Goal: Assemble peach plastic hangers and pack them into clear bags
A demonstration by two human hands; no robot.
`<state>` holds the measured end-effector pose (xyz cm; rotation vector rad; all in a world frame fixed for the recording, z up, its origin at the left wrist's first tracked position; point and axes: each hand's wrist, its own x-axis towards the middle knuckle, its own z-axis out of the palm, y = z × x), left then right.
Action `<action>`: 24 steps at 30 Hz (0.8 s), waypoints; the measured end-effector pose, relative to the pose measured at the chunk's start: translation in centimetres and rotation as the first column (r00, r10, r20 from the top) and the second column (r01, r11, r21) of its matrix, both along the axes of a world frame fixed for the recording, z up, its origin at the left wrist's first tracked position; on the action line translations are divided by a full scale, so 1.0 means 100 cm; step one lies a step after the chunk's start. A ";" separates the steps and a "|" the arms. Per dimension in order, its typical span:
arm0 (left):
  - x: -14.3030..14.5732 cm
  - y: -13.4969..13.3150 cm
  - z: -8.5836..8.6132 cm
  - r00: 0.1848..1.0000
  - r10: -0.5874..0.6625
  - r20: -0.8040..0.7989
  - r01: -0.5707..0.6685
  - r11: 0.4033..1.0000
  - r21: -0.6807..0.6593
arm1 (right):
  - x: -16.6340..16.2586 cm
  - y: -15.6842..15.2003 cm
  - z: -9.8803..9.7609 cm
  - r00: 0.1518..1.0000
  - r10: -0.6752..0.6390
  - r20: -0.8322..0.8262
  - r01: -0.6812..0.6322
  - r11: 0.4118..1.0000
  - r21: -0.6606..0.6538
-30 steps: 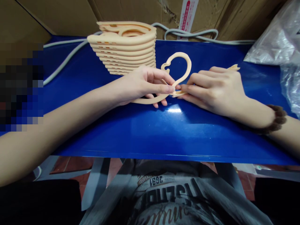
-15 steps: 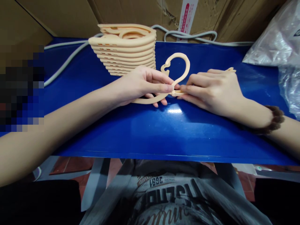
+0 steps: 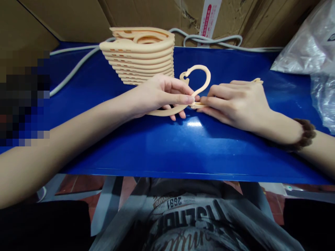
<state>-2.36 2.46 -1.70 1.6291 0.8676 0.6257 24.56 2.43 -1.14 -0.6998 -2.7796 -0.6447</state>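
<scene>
A cream plastic hanger [image 3: 208,75] is between my two hands over the blue table, its round hook standing up at the far side. My left hand [image 3: 167,94] pinches it by thumb and fingers at the base of the hook, and a curved arm of the hanger shows below that palm. My right hand [image 3: 235,101] is closed over the other arm of the hanger, knuckles up, covering most of it; a small tip sticks out past the back of the hand. Behind my left hand a stack of cream hanger parts [image 3: 141,52] rests on the table.
Along the back of the blue table [image 3: 167,150] runs a grey-white cable [image 3: 222,40] before a cardboard box [image 3: 157,14]. At the right lies a clear plastic bag [image 3: 303,45]. The table's front edge is close to my body.
The hook has tilted lower and slightly left while both hands keep their grip. My right hand has dipped slightly toward me. The stack stays where it was.
</scene>
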 end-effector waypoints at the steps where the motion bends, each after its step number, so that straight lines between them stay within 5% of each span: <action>1: 0.000 0.000 0.000 1.000 0.002 0.006 -0.002 1.000 -0.002 | 0.000 -0.001 0.000 1.000 -0.011 0.018 0.011 1.000 -0.004; 24: 0.003 -0.001 0.002 0.999 0.026 0.022 -0.023 0.995 -0.097 | -0.005 -0.003 0.005 0.997 0.064 0.052 -0.065 0.998 0.023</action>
